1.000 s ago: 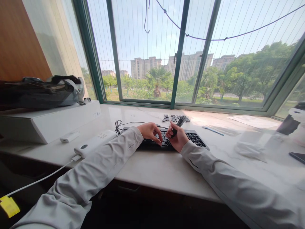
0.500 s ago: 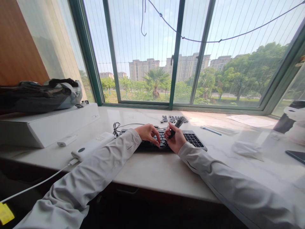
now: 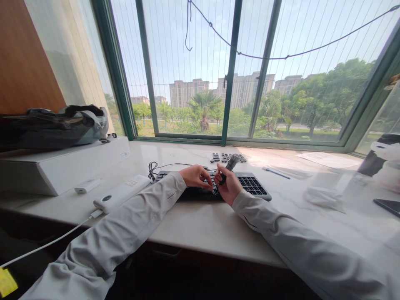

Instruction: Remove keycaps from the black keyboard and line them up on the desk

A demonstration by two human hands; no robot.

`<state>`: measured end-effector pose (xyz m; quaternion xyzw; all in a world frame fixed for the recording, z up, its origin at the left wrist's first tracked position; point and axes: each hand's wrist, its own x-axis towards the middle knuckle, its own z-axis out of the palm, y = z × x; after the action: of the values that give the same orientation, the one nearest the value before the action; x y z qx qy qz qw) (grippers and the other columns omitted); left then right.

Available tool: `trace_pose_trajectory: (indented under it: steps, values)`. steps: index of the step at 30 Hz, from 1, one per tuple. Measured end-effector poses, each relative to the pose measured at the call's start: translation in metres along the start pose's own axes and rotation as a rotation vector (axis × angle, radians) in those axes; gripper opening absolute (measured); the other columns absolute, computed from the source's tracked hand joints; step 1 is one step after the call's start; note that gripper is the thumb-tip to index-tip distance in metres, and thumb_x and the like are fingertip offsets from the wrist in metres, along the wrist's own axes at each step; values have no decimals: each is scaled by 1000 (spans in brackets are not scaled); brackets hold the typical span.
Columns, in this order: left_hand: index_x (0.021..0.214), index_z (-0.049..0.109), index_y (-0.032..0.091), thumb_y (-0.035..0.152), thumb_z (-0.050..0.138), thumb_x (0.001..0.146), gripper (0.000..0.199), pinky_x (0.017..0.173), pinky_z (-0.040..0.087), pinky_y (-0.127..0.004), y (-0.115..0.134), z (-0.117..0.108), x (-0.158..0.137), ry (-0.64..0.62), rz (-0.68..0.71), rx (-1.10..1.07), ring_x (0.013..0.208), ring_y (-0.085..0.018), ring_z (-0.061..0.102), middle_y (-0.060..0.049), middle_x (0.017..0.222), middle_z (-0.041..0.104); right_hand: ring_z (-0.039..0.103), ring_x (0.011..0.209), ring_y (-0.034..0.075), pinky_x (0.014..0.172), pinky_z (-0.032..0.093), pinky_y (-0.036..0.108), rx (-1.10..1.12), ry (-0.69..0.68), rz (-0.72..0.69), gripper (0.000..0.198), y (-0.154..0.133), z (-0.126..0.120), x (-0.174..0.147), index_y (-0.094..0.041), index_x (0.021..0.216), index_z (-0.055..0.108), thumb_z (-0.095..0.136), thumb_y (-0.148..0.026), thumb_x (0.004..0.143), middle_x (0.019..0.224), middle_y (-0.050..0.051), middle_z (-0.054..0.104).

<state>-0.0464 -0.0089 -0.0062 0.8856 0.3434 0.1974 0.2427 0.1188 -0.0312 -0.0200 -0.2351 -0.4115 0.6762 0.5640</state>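
Observation:
A black keyboard lies on the sill in front of me, with its right-hand section showing as an open grid without keycaps. My right hand is closed around a black keycap puller with a brush end. The bristles point up and away, while thin wire loops reach down to the keys at the keyboard's middle. Just left of those wires, my left hand hovers low over the keys, fingers bent and slightly apart from the thumb. Whether its fingertips touch a key cannot be made out.
Loose black keycaps lie in rows behind the keyboard. A blue pen, clear plastic bag and phone are to the right. On the left are a white power strip, a small white device and a white box.
My right hand has tilted the puller, so its brush end sits further left and more upright. My left hand has shifted slightly right, towards the wires. The view has moved a little.

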Motion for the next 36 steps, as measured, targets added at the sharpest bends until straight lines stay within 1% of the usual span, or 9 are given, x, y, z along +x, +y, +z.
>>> trace_pose_trajectory:
  steps: [3, 7, 13, 20, 25, 30, 33, 36]
  values:
    - [82, 76, 12, 49, 72, 70, 39, 46, 18, -22, 0, -1, 0, -13, 4, 1, 47, -6, 26, 7, 47, 29, 29, 49, 8, 47, 29, 25, -45, -16, -39, 44, 2, 2, -3, -20, 55, 42, 78, -44, 62, 51, -6, 34]
    - [81, 75, 11, 50, 72, 69, 41, 47, 22, -21, -1, 0, 0, -1, -1, 3, 48, -6, 28, 7, 48, 33, 29, 51, 9, 49, 30, 26, -79, -6, -80, 42, 6, 5, -5, -20, 55, 42, 74, -45, 67, 54, -5, 34]
    - [82, 74, 12, 45, 72, 70, 36, 50, 27, -20, -2, 3, 2, 14, 25, 0, 52, -6, 31, 4, 56, 43, 30, 51, 10, 48, 29, 26, -56, -9, -54, 43, 6, 8, -8, -21, 55, 41, 74, -45, 67, 53, -5, 33]
    - [77, 71, 11, 39, 72, 70, 30, 47, 23, -20, 0, -2, -1, -41, -2, -26, 50, -6, 28, 6, 51, 36, 33, 51, 9, 52, 31, 26, -89, -25, -35, 42, 5, 8, -8, -21, 55, 43, 76, -44, 65, 53, -6, 37]
    - [77, 66, 11, 34, 70, 71, 25, 48, 23, -20, 1, -9, -4, -95, -42, -61, 50, -6, 27, 7, 51, 32, 31, 51, 8, 51, 29, 26, -29, -28, -10, 42, 3, 9, -8, -20, 56, 44, 79, -42, 61, 53, -6, 38]
    - [73, 60, 12, 30, 67, 71, 20, 50, 28, -20, 3, -11, -4, -100, -31, -76, 53, -7, 33, 6, 57, 40, 33, 54, 9, 55, 32, 26, 16, -62, -23, 42, 2, 9, -8, -20, 56, 45, 80, -43, 59, 55, -6, 39]
    - [71, 58, 12, 32, 66, 72, 21, 52, 28, -20, 2, -10, -3, -114, -12, -62, 55, -8, 35, 5, 59, 42, 33, 54, 9, 55, 30, 27, -22, -65, -13, 42, 3, 7, -6, -20, 56, 44, 78, -43, 61, 55, -6, 39]
    - [73, 59, 12, 34, 66, 73, 23, 53, 28, -21, -1, -9, -2, -125, -6, -52, 57, -8, 36, 4, 60, 43, 32, 53, 9, 54, 27, 28, -75, -39, 6, 41, 4, 7, -3, -21, 56, 43, 76, -43, 63, 53, -6, 37]
